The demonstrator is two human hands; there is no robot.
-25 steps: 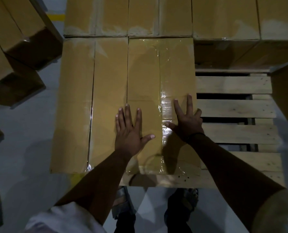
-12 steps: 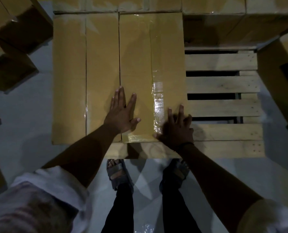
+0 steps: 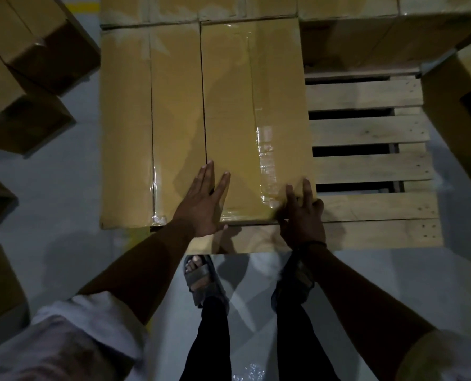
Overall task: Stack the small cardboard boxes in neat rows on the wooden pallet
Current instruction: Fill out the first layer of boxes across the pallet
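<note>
both left hand (image 3: 201, 204) and right hand (image 3: 301, 215) flat, fingers straight, farther back on the box (image 3: 253, 105) than before

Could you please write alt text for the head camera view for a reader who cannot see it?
Seen from above, a person's left hand and right hand lie flat on the near end of a taped cardboard box on a wooden pallet beside another box. Bare slats show to its right.
</note>
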